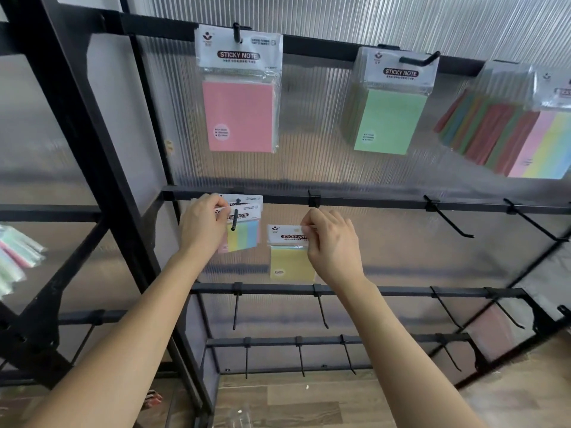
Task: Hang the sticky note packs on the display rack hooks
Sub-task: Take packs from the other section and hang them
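Note:
My left hand (202,225) holds the header of a striped pastel sticky note pack (244,237) that sits on a black hook (235,219) of the second rail (370,202); another pack hangs behind it on the same hook. My right hand (332,245) pinches the top right corner of a yellow sticky note pack (289,262), held in the air just below the clip of the neighbouring hook (314,199). On the top rail hang a pink pack (239,115), a green pack (387,120) and a thick bunch of multicolour packs (509,140).
Bare hooks (451,220) stick out further right on the second rail and on the two lower rails (370,291). A black frame upright (92,156) stands to the left, with more packs (15,257) at the far left edge. Wooden floor (293,403) lies below.

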`<control>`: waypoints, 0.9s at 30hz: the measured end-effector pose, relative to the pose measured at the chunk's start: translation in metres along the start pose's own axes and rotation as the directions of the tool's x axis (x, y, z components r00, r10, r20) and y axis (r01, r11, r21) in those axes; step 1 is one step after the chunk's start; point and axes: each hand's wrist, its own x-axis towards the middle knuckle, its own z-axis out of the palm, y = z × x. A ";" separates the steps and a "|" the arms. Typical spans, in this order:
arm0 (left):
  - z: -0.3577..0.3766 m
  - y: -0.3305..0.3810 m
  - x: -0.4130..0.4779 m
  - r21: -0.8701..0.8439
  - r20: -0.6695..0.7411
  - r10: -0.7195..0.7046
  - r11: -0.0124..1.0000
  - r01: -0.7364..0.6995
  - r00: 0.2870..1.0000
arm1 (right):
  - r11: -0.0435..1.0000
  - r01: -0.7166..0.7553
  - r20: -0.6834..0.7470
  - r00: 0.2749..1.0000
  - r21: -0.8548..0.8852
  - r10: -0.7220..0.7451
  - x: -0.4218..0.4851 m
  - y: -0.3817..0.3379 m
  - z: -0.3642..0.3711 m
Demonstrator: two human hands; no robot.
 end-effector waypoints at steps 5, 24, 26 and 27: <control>0.007 0.002 0.018 0.023 -0.031 -0.077 0.997 0.078 0.997 | 1.000 0.023 0.007 1.000 0.007 -0.023 0.005 -0.001 0.004; -0.024 0.032 -0.042 0.083 -0.045 0.230 0.971 -0.226 0.972 | 0.999 -0.004 -0.008 1.000 0.042 0.004 -0.022 -0.008 -0.024; -0.027 0.042 -0.050 0.087 -0.020 0.271 0.959 -0.269 0.962 | 0.999 -0.033 -0.016 0.999 0.024 0.033 -0.030 -0.008 -0.032; -0.028 0.047 -0.054 0.082 -0.008 0.294 0.953 -0.292 0.956 | 0.999 -0.049 -0.025 0.998 0.011 0.050 -0.034 -0.007 -0.037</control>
